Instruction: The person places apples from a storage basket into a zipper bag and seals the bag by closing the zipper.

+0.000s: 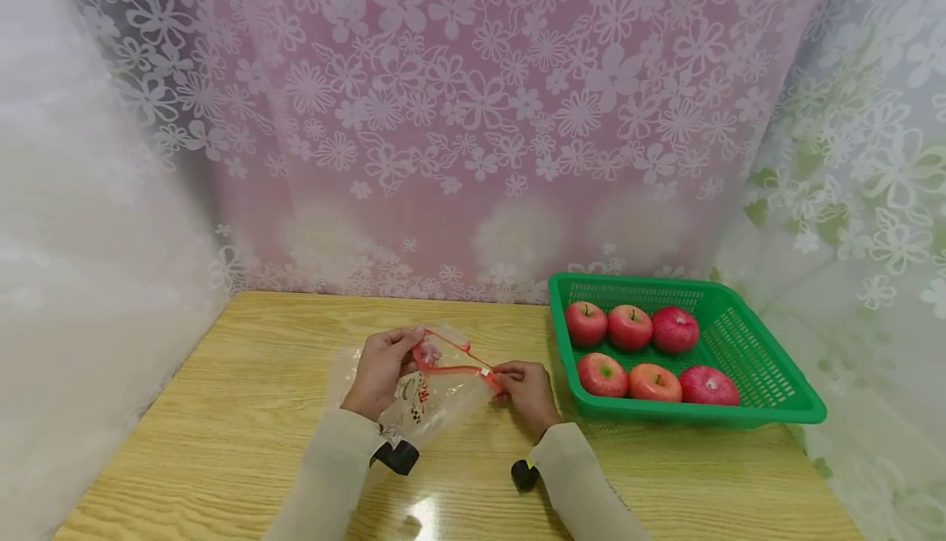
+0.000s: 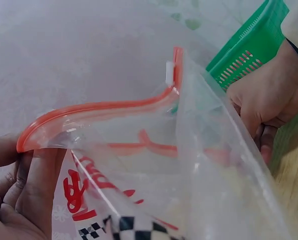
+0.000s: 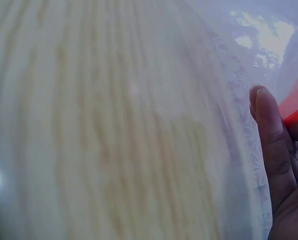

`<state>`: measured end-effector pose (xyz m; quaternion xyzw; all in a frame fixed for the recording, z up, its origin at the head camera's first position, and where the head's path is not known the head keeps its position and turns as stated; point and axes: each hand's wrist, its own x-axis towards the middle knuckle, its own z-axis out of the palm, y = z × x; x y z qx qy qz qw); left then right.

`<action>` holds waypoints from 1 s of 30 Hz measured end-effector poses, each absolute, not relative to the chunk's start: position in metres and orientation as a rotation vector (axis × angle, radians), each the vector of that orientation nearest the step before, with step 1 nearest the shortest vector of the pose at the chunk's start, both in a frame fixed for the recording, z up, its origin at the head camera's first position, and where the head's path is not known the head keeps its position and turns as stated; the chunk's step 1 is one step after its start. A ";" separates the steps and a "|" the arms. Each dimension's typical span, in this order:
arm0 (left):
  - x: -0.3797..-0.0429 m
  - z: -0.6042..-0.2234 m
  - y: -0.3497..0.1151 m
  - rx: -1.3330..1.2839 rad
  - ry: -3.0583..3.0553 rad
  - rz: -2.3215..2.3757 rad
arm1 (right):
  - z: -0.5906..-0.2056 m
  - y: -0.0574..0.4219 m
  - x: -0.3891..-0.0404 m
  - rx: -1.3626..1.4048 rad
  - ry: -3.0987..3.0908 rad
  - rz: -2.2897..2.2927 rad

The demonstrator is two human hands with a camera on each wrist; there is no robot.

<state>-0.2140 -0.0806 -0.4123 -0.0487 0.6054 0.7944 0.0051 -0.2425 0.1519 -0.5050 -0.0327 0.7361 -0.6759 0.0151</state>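
Observation:
A clear plastic zip bag with a red zip edge and printed red and black marks is held over the table, its mouth spread apart. My left hand pinches the left end of the red edge between thumb and fingers. At the opposite end, beside the white slider, my right hand grips the mouth of the bag. The left wrist view shows the red zip strip curving away from the left fingers. In the right wrist view the right fingers lie against the red edge.
To the right stands a green plastic basket with several red apples in two rows. The wooden table carries everything. A floral curtain hangs behind it, with pale curtains at both sides.

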 end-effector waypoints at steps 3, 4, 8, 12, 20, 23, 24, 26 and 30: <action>-0.213 -0.410 -0.083 -0.130 1.901 2.484 | -0.504 0.155 -0.241 -0.200 2.290 -2.116; -0.212 -0.410 -0.084 -0.118 1.897 2.481 | -0.504 0.156 -0.241 -0.222 2.296 -2.117; -0.211 -0.409 -0.086 -0.075 1.884 2.473 | -0.503 0.158 -0.242 -0.180 2.319 -2.093; -0.211 -0.408 -0.087 -0.071 1.889 2.463 | -0.502 0.156 -0.245 -0.062 2.342 -2.060; -0.210 -0.403 -0.082 0.003 2.025 2.350 | -0.499 0.154 -0.242 -0.004 2.424 -2.015; -0.211 -0.405 -0.079 0.024 2.036 2.342 | -0.499 0.153 -0.241 -0.019 2.391 -2.046; -0.211 -0.407 -0.077 0.019 2.044 2.337 | -0.499 0.153 -0.240 -0.025 2.371 -2.062; -0.212 -0.410 -0.075 0.007 2.071 2.325 | -0.498 0.152 -0.239 -0.045 2.301 -2.108; -0.215 -0.417 -0.071 -0.019 2.110 2.306 | -0.493 0.149 -0.237 -0.091 2.218 -2.173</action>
